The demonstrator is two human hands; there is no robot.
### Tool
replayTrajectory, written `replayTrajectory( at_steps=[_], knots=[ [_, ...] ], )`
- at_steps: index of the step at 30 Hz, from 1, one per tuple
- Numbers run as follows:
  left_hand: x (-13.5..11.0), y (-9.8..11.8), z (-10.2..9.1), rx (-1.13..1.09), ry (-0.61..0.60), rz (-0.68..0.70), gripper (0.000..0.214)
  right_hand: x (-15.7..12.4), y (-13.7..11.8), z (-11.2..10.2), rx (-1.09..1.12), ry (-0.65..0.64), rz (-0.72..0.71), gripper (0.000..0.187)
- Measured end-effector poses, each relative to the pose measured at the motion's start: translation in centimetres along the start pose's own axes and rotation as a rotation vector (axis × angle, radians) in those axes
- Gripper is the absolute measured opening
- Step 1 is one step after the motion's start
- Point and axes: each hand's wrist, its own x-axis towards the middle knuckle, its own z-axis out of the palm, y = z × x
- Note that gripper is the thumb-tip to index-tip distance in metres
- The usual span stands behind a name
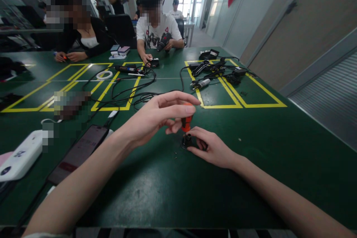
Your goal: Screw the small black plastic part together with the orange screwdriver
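My left hand (pixel 160 117) hovers over the green table (pixel 173 189), its thumb and fingers pinched round the orange handle of a small screwdriver (pixel 186 121) that stands upright. The tool's tip goes down into a small black round part (pixel 186 141) resting on the table. My right hand (pixel 212 148) lies on the table beside that part, with fingertips closed on it and holding it steady. Most of the screwdriver's handle is hidden behind my left fingers.
A dark phone (pixel 79 152) and a white power bank (pixel 21 158) lie at the left. Black cables (pixel 131 93) and tools (pixel 214 70) sprawl across yellow-taped squares further back. Two people sit at the far side, their hands on the table.
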Motion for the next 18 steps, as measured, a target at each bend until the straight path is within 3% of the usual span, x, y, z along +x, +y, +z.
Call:
replayTrajectory(
  at_steps=[10,18],
  knots=[
    [0.13,0.00,-0.02,-0.044,-0.044,0.006,0.030,-0.01,0.01,-0.01,0.001,-0.004,0.005,0.025],
    [0.18,-0.08,0.02,0.033,-0.009,-0.009,0.032,-0.01,0.06,0.10,0.028,0.001,0.017,0.024]
  ],
)
